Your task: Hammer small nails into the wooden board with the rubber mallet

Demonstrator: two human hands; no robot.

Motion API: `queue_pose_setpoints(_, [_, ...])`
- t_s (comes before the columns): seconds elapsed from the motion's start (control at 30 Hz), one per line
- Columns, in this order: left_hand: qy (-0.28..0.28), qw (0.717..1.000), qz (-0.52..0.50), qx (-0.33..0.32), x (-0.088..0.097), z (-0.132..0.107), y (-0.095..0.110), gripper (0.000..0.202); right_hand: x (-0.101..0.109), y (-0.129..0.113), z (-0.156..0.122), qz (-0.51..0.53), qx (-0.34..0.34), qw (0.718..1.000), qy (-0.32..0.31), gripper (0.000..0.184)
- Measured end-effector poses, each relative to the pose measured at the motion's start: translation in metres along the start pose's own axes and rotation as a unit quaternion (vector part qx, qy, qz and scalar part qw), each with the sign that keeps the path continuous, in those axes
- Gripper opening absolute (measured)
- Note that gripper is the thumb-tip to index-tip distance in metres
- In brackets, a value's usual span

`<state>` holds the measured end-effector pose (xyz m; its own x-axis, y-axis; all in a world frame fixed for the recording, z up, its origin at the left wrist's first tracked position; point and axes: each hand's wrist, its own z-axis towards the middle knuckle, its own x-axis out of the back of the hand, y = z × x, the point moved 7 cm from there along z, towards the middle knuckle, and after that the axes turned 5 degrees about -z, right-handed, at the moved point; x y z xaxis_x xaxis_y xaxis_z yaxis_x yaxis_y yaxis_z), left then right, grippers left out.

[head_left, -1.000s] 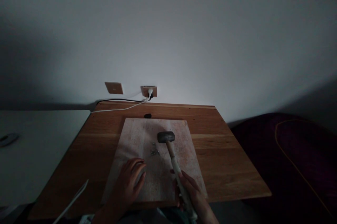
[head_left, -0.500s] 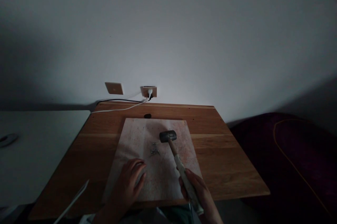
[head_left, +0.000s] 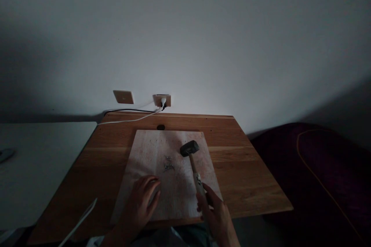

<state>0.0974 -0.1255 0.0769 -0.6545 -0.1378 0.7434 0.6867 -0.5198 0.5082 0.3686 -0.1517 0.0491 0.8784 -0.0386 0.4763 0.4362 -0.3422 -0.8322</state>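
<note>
A pale wooden board [head_left: 150,150] lies on a brown wooden table [head_left: 246,173]. My right hand [head_left: 216,214] grips the light handle of a hammer [head_left: 193,160] whose dark head hovers over the board's right part. My left hand [head_left: 142,202] rests flat on the board's near left part, fingers stretched out. A small cluster of nails [head_left: 168,164] sits on the board between the two hands, left of the hammer head.
A small dark object [head_left: 160,127] lies beyond the board. Wall sockets [head_left: 162,100] with plugged cables [head_left: 130,114] are at the table's back. A white surface [head_left: 37,162] adjoins on the left; a dark cushion with a yellow cord [head_left: 319,177] lies on the right.
The hammer head has shifted to the right and slightly up, away from the nails. My right hand has moved a little right. My left hand stays in place on the board.
</note>
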Motion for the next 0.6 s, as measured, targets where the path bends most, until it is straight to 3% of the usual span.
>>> queue_pose_setpoints(0.3, [-0.004,1.000,-0.006,0.011,-0.002,-0.003,-0.002,0.024,-0.002,-0.005,0.000,-0.106,0.122,0.986,0.045,0.075])
queue_pose_setpoints(0.6, [-0.008,1.000,0.000,0.028,-0.006,-0.007,-0.006,0.024,-0.007,0.001,0.001,-0.050,0.063,0.997,-0.012,0.068])
